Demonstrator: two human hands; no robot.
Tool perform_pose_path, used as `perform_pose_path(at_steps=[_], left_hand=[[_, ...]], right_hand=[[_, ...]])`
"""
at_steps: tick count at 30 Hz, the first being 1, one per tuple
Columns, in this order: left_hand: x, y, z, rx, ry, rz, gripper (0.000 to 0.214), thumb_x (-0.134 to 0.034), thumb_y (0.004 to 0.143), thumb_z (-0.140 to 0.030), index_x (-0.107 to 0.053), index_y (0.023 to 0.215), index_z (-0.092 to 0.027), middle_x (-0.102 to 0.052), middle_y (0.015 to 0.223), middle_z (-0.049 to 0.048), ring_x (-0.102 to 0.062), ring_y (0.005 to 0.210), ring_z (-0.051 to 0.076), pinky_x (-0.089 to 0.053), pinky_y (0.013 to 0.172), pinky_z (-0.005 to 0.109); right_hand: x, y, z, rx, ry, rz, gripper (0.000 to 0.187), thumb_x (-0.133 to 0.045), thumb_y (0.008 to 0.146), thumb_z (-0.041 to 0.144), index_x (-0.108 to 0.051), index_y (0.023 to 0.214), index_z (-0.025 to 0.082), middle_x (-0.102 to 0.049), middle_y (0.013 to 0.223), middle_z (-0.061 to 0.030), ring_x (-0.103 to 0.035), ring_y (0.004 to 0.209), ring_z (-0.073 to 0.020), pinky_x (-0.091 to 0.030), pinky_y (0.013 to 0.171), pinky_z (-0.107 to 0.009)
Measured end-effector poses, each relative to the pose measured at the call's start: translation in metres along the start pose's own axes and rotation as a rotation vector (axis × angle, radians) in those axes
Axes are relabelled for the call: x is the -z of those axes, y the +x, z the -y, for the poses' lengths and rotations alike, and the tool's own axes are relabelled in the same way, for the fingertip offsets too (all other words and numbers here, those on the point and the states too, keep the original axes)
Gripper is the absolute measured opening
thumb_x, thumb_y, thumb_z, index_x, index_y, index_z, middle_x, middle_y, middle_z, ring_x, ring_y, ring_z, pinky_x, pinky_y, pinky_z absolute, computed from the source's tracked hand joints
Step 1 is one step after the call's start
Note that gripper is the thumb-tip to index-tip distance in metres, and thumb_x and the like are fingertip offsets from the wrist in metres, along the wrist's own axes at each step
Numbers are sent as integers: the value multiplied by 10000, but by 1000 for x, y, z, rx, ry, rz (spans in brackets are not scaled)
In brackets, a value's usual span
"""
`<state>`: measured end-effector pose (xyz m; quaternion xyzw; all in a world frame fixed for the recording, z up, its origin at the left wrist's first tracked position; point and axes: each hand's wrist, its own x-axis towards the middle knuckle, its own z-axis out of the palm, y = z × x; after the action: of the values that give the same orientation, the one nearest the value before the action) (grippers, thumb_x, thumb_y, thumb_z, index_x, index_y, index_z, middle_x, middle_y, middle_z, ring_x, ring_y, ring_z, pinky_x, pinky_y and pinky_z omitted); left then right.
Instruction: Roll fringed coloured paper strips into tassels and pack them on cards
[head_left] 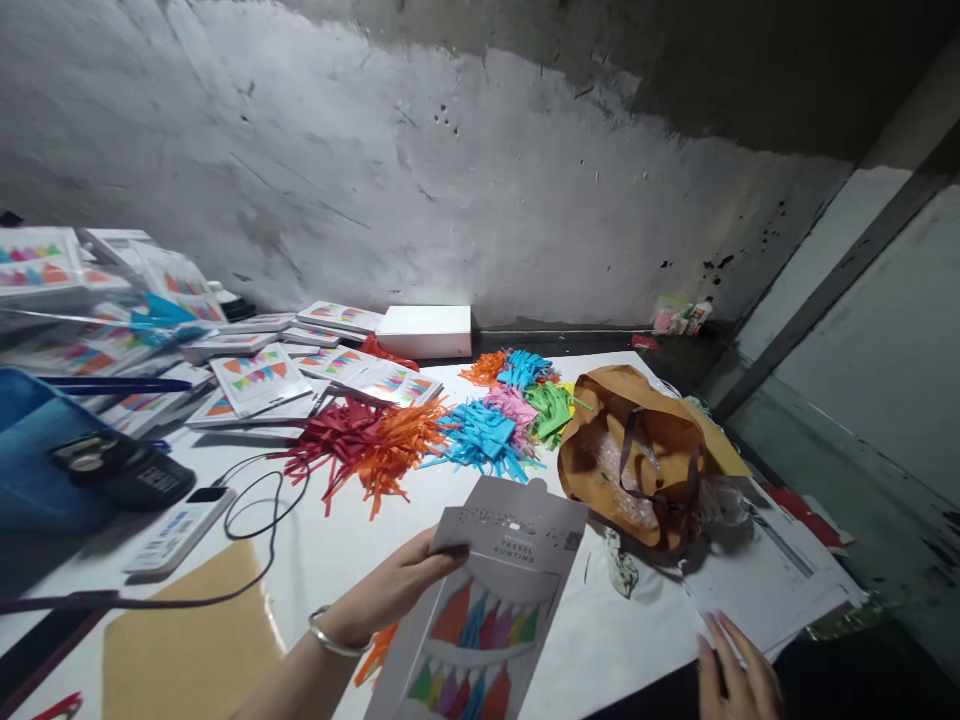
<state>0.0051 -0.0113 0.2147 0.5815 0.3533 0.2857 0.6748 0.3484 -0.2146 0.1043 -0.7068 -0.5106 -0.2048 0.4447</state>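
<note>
The left grip [412,570] is clamped on the left edge of a grey tassel bunting card [480,620], thumb over the printed front; the card slants over the near side of the white worktop [600,640]. A silver bangle [341,637] circles that wrist, and a bit of orange tassel [377,652] shows beside the card's left edge. The right grip [739,675] is released, fingers loosely extended at the worktop's near edge, just beside a white sheet [750,590].

Beyond the card lie fringed bundles — red [337,435], orange [394,450], blue [480,440], pink [511,405] and green [551,412] — close together. Right of them, a brown paper bag [589,425] gapes open, clear plastic [606,470] inside it. To the left sit a white power bank [180,535] with a dark cable [276,540], and a tan sheet [187,640]. Farther back, bunting packs [262,380] are heaped near a white box [424,330] — both before a patchy grey wall [450,180].
</note>
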Motion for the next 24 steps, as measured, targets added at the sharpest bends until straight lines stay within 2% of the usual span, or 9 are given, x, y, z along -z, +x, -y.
perform_pose_path(at_steps=[1,3,6,8,12,17,19,21,24], left_hand=[[-2,-1,-1,-12,9,28,298,-686,778,-315,-723,1056,-214,-714,1035,63,-562,1077,294,-421,980,398],[-6,-3,-2,-31,36,94,278,-668,794,-316,-728,1045,-213,-714,1013,64,-576,1033,284,-442,942,382],[-10,-7,-3,-27,72,189,246,-646,810,-327,-744,1000,-204,-718,966,71,-599,931,269,-470,871,367],[-10,-10,-2,-14,55,237,218,-668,787,-333,-760,932,-199,-723,918,67,-605,878,262,-474,847,366],[-3,-16,3,20,-86,289,260,-753,688,-334,-769,907,-194,-732,879,57,-618,871,269,-466,846,381],[1,-19,5,39,-222,334,286,-810,615,-312,-784,882,-211,-754,840,44,-644,865,285,-447,894,416],[-1,-17,3,47,-241,351,269,-813,608,-295,-788,861,-207,-757,829,44,-656,832,283,-454,881,414],[-4,-14,1,51,-238,376,258,-808,611,-282,-788,852,-190,-758,822,52,-659,830,288,-457,876,415],[-8,-9,-1,58,-227,401,252,-803,619,-276,-787,852,-182,-757,820,50,-656,860,287,-453,892,405]], right_hand=[[-9,15,21,195,19,-24,331,-645,838,214,-630,1152,321,-689,1016,-78,-667,892,-293,-543,742,-471],[-25,47,73,469,95,99,439,-618,850,174,-557,1265,306,-688,1075,-63,-652,984,-280,-524,846,-469],[-43,88,142,500,216,166,456,-581,880,152,-503,1322,234,-667,1114,-102,-611,1062,-271,-477,923,-479],[-50,104,166,470,365,219,425,-541,893,109,-523,1295,247,-668,1047,-90,-618,1012,-239,-487,905,-460],[-53,110,173,351,624,326,330,-551,891,123,-605,1182,270,-637,924,-59,-607,920,-211,-518,827,-414],[-48,108,175,132,841,463,234,-582,883,159,-669,1076,259,-589,969,-64,-600,883,-172,-536,701,-278],[-46,111,175,82,910,519,194,-612,870,179,-688,1030,258,-596,921,-46,-604,831,-156,-526,664,-248],[-44,115,174,57,951,537,148,-630,859,182,-706,965,250,-606,862,-27,-604,775,-140,-512,635,-227],[-40,117,173,68,908,490,128,-613,862,159,-707,905,235,-618,837,-21,-608,755,-136,-497,627,-223]])
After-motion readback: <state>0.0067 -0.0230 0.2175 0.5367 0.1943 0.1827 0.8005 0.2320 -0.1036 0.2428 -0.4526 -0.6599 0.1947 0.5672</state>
